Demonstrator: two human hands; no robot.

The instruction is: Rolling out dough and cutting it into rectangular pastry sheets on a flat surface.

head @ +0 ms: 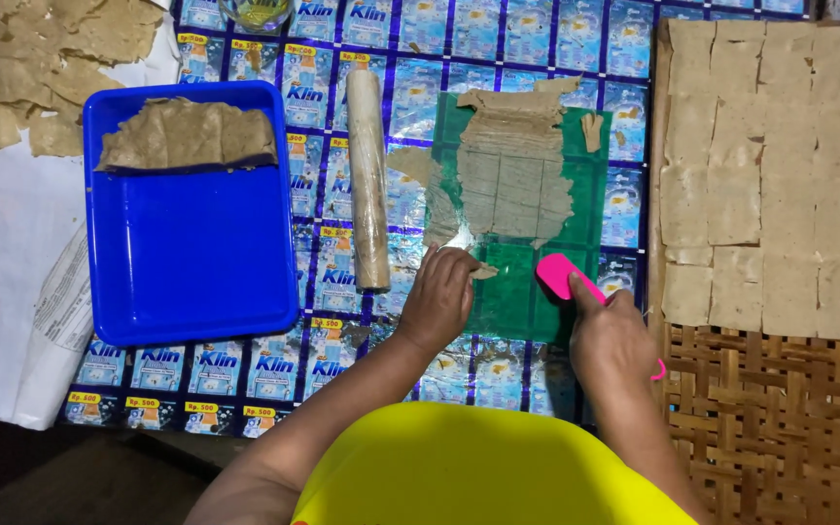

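Shiny blue sachet-printed matting (498, 58) covers the floor, where a left hand (437, 301) pinches a small dough scrap (483, 272) on the green plastic sheet (512, 292) while the right hand (614, 335) grips a pink plastic scraper (558, 275) beside thin scored beige dough (512, 175).

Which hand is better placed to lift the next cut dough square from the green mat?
Probably the left hand: it already pinches a small dough piece at the green mat edge, while the right hand holds the pink scraper.
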